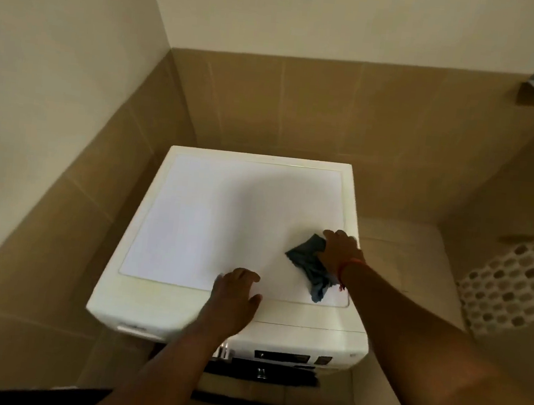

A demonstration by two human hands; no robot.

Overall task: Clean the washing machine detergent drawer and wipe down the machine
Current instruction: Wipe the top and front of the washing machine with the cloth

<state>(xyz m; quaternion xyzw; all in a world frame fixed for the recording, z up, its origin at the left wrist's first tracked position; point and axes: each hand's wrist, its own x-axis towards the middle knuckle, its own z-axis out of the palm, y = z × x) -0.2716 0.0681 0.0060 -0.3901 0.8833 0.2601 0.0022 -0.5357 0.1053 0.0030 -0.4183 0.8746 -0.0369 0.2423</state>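
- Washing machine [224, 217]: white unit set in a corner of tan tiled walls [269, 103], viewed from above. Its flat top fills the middle of the view; only a strip of the front control panel [282, 356] shows at the lower edge. The detergent drawer cannot be identified with certainty from this angle.
- Perforated mat or basket [510, 287]: white item with round holes, standing apart from the machine at the right. No part in the current step.
- Left hand [232, 301]: rests palm down on the near part of the machine top, fingers spread and nearly straight, holding nothing. Judged to be placed there as a brace while the other arm reaches across.
- Right hand [341, 249]: fingers curled over a cloth, pressing it against the top near the right edge. A red thread band [346, 270] sits at the wrist.
- Cloth [311, 266]: dark blue-grey, crumpled, lying on the right near quarter of the top, partly under the right hand. Bunching suggests a firm grip for rubbing.
- Assessment: wipe-down of the top surface is the step in hand; front and sides appear not yet addressed.
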